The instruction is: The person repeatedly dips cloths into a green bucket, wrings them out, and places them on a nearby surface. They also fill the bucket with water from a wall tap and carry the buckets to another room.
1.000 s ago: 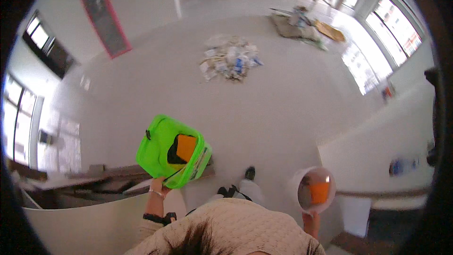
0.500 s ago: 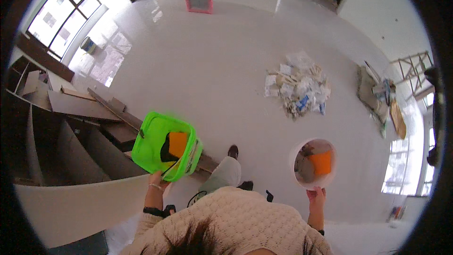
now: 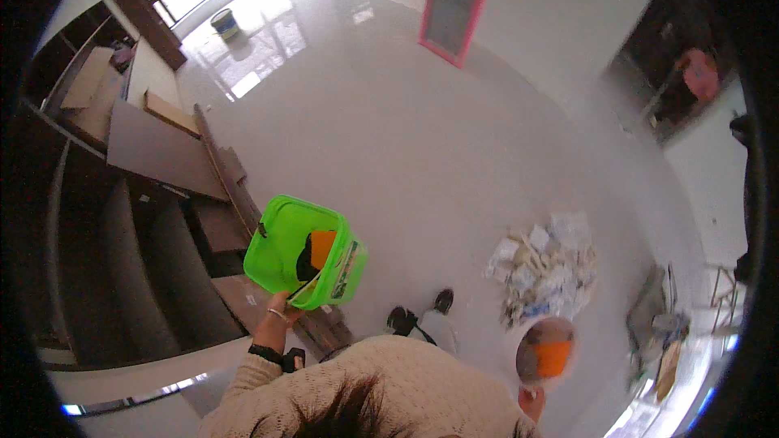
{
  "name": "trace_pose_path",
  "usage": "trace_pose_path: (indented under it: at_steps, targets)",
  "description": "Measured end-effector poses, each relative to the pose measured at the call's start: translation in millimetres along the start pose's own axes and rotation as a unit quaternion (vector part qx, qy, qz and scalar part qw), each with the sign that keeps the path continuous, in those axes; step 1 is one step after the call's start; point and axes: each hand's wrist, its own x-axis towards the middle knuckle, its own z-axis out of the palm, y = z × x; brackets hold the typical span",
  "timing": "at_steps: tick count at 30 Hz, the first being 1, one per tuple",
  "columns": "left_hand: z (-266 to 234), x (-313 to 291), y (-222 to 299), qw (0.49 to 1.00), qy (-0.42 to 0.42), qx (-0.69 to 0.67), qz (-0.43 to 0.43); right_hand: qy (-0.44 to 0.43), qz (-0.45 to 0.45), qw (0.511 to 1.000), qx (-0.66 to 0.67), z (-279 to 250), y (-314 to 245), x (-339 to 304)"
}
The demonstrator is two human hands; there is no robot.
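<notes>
My left hand is closed on the near rim and handle of a bright green square bucket, tilted so its inside shows. In that bucket lie an orange flat piece and a black item, whose kinds I cannot make out. At lower right, my right hand grips the near edge of a white round bucket. Inside it shows another orange piece against grey-brown residue. The white bucket is slightly blurred, and part of my right hand is hidden beneath it.
A rubbish pile lies on the grey floor just beyond the white bucket. Dark shelving with loose boards runs along the left. Sacks and debris lie at right. A pink-framed panel stands against the far wall.
My view has turned to the right, and my feet have shifted. The rubbish pile now appears closer to the white bucket. Both buckets are still in my hands.
</notes>
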Motion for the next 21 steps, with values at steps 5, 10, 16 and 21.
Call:
trace_pose_path:
  at_steps: [5, 10, 16, 21]
  targets:
    - [70, 40, 14, 0.997, -0.033, 0.06, -0.038, -0.072, -0.053, 0.967, -0.239, 94, -48, 94]
    - [103, 35, -1, 0.991, -0.04, -0.114, 0.053, -0.137, 0.031, 0.973, -0.185, 308, -78, 173]
    - [122, 71, 24, 0.962, 0.14, -0.225, 0.067, -0.244, 0.083, 0.957, -0.135, 602, -69, 216]
    - [144, 133, 95, 0.967, 0.21, -0.145, 0.02, -0.273, 0.067, 0.944, -0.171, 765, -37, 217]
